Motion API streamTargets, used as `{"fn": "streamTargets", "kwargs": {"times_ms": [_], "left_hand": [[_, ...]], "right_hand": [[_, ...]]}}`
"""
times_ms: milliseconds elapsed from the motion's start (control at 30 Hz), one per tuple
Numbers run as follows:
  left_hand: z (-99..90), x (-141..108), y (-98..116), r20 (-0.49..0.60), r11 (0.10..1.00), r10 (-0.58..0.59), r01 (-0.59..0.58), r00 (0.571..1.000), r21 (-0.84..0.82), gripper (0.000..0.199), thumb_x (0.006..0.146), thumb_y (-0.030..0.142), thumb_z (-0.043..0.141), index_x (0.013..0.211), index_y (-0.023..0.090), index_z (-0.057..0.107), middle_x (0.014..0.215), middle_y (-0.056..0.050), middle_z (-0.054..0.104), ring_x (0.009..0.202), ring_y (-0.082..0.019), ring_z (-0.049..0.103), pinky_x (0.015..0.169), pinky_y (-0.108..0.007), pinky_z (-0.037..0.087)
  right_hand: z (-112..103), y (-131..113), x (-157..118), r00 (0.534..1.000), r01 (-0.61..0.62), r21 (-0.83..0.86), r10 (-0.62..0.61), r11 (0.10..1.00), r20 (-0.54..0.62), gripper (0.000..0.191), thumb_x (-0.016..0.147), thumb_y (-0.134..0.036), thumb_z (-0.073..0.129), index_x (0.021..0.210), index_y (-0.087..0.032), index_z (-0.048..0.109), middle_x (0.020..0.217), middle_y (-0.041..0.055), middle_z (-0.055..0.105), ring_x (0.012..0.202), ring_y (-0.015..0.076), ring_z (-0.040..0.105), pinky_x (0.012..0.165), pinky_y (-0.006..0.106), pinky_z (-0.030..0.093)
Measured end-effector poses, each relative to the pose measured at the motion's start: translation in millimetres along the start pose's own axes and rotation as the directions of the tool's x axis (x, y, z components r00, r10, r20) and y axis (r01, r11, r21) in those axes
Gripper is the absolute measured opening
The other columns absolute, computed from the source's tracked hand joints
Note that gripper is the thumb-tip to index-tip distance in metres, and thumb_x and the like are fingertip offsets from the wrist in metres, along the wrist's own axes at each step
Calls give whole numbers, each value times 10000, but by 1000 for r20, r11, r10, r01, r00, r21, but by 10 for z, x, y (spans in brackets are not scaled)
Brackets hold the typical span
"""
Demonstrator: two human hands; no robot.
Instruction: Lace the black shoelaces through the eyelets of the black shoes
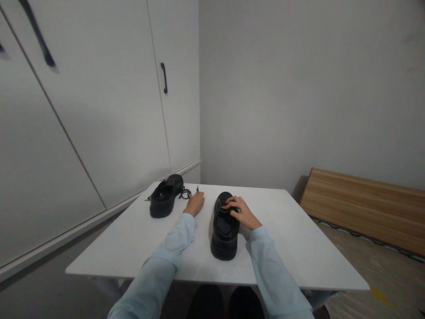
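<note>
Two black shoes rest upright on a white table [265, 248]. The nearer shoe [225, 248] stands in the middle, its toe pointing away from me and its heel towards me. My right hand [244, 213] reaches over its right side, thumb and fingers bent onto the tongue area at the front of the opening. My left hand [195, 204] is on the table between the shoes, fingers closed. A thin dark shoelace [198, 189] sticks out past its fingertips; the exact grip is hidden. Left of that hand sits the other shoe [162, 208], with a loose looped lace [185, 193] beside it.
White cupboard doors [126, 124] with dark handles rise along the left, close to the table. A grey wall [282, 97] stands behind. Wood-grain boards [361, 204] lean at the right, beyond the table's edge, above a brownish floor [375, 270].
</note>
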State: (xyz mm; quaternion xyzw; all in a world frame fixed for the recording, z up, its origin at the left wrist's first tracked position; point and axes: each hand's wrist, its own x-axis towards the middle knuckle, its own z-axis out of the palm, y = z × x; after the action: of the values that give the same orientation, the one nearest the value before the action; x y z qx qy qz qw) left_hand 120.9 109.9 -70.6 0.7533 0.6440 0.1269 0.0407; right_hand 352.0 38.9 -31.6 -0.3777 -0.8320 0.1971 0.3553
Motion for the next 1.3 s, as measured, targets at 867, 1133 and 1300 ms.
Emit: {"fn": "streamTargets", "kwargs": {"times_ms": [867, 1133, 1300], "left_hand": [[-249, -446, 467, 37, 991, 63, -67, 997, 119, 246, 898, 156, 424, 992, 161, 651, 1019, -150, 680, 1007, -250, 640, 819, -334, 468], [-222, -443, 467, 0, 985, 69, -68, 998, 159, 223, 843, 125, 471, 958, 111, 661, 992, -178, 688, 992, -293, 641, 821, -383, 467], [-221, -446, 443, -22, 990, 55, -52, 998, 130, 223, 851, 110, 453, 932, 105, 660, 957, -188, 694, 982, -286, 646, 823, -381, 460]], "right_hand": [[63, -68, -10, 992, -121, -74, 119, 990, -32, 348, 884, -383, 506, 1216, -285, 545, 1059, 36, 642, 989, 237, 506, 891, 404, 372], [74, -177, 18, 987, -161, -261, 163, 952, -17, 403, 901, -523, 460, 1157, -264, 633, 1074, 46, 648, 1039, 242, 520, 899, 421, 371], [68, -179, 25, 988, -150, -308, 154, 940, -13, 382, 903, -492, 483, 1147, -252, 652, 1123, 58, 595, 1079, 224, 527, 912, 384, 380]]}}
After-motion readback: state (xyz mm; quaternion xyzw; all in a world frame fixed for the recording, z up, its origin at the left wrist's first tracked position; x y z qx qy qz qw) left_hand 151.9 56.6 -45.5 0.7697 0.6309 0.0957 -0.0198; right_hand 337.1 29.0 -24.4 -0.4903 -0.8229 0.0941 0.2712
